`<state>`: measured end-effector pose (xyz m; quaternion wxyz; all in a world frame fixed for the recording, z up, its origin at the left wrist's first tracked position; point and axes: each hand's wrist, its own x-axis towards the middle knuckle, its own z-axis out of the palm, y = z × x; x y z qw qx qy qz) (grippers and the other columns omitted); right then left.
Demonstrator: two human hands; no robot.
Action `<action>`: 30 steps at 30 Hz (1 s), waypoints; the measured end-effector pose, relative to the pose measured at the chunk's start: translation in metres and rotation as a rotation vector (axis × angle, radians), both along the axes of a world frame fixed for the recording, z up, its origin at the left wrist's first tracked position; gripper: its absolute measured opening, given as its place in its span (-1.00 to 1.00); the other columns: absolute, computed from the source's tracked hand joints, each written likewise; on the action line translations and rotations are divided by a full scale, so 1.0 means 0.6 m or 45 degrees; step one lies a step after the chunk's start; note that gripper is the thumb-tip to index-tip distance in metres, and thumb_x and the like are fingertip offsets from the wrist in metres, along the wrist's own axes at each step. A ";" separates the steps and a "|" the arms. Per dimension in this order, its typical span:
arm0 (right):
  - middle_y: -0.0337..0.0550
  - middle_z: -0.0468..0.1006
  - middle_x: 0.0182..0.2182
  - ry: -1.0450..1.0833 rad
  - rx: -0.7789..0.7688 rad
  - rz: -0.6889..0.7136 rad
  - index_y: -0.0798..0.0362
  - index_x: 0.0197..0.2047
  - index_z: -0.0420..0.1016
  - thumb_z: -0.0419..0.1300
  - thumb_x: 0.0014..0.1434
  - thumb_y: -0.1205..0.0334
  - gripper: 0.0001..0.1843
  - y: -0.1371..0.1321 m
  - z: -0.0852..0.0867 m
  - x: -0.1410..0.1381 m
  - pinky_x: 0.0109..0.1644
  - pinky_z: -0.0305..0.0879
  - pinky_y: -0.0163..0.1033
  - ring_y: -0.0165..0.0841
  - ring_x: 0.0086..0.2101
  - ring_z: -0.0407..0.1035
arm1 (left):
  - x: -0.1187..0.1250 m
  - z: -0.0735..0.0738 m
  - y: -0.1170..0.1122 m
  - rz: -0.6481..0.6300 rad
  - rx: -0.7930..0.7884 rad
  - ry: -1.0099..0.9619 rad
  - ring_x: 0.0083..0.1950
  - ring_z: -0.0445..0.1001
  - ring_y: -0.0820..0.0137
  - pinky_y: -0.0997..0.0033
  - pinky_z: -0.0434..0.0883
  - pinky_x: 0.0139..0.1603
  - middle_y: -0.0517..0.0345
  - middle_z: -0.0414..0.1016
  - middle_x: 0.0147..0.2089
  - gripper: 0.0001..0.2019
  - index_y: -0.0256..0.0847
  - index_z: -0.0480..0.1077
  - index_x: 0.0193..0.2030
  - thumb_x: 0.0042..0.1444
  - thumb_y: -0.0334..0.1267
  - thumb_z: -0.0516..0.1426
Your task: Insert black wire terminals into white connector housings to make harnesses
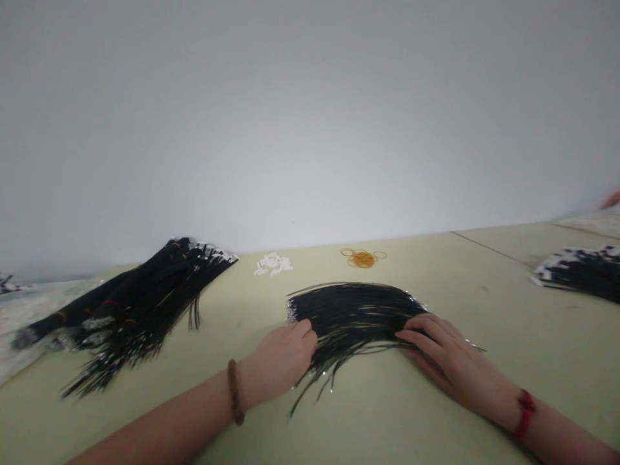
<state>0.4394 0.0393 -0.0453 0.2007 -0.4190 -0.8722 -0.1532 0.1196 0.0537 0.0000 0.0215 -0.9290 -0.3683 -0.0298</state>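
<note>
A fanned layer of thin black wires [353, 313] with shiny metal tips lies across the table in front of me. At its left end my left hand [285, 355] is closed, knuckles up, with the fingertips hidden against the wires. On the right end my right hand [440, 349] curls its fingers over the wires, thumb and forefinger closed on some of them. A few loose strands bend toward me beside my left hand. Exactly how many wires either hand grips cannot be seen.
Tied bundles of black wires [140, 297] are heaped on the left. White small pieces [274, 263] and a pile of yellow rubber bands [363, 259] lie near the wall. More black wires with white ends [581, 271] are on the right. Another person's hand [611, 199] shows at the right edge.
</note>
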 end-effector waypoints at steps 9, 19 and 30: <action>-0.21 0.18 0.05 -0.018 -0.076 0.027 -0.04 0.00 0.38 -0.12 0.34 0.11 -0.67 0.004 0.001 0.002 0.13 0.08 -0.20 -0.40 0.09 0.05 | -0.001 0.020 -0.009 0.117 -0.109 -0.278 -0.22 0.28 0.32 0.30 0.30 -0.15 0.06 0.32 -0.26 -0.80 -0.23 0.25 -0.29 0.24 -0.43 -0.16; -0.14 0.21 0.03 0.006 -0.118 0.101 0.05 -0.11 0.42 0.03 0.24 -0.06 -0.62 0.003 0.017 0.001 0.14 0.07 -0.19 -0.36 0.10 0.06 | -0.014 0.022 0.000 0.351 -0.329 -0.587 -0.33 0.31 0.42 0.46 0.29 -0.32 0.16 0.35 -0.35 -0.81 -0.20 0.19 -0.32 0.26 -0.32 -0.17; -0.21 0.38 -0.31 0.403 0.107 -0.189 0.13 -0.17 0.36 -0.08 0.32 0.00 -0.63 -0.004 0.016 0.033 -0.28 0.23 -0.52 -0.61 -0.35 0.29 | -0.015 0.034 -0.013 0.331 -0.375 -0.512 -0.35 0.32 0.40 0.44 0.22 -0.35 0.18 0.39 -0.35 -0.87 -0.18 0.24 -0.30 0.18 -0.35 -0.10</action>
